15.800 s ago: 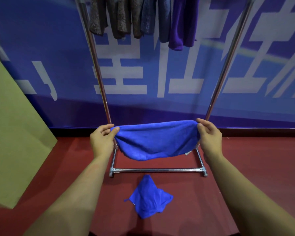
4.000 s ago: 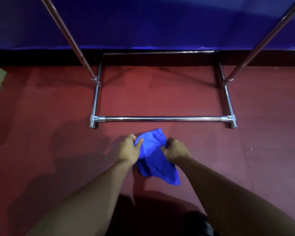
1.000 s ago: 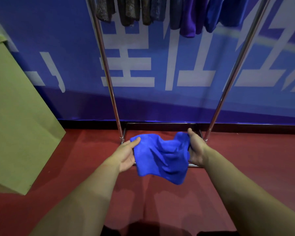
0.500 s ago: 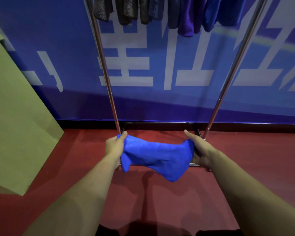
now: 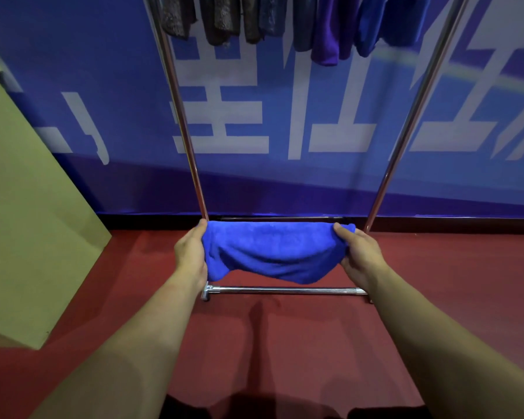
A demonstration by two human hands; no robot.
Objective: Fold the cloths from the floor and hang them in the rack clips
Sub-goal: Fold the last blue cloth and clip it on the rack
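Observation:
A blue cloth [image 5: 270,252] is stretched flat between my two hands in front of the rack, its top edge straight and its lower edge sagging. My left hand [image 5: 191,252] grips its left end. My right hand [image 5: 359,255] grips its right end. The metal rack [image 5: 182,116] stands behind, two slanted poles rising from a floor frame. Several folded cloths [image 5: 327,28], grey, purple and blue, hang from the top of the rack; the clips are out of frame.
The rack's front base bar [image 5: 285,289] lies on the red floor [image 5: 270,343] just below the cloth. A tan cardboard panel [image 5: 28,222] leans at the left. A blue banner wall [image 5: 254,116] with white lettering closes off the back.
The crumpled cloth was pulled wide: my hands moved apart and slightly up, and the cloth now hangs as a flat band between them.

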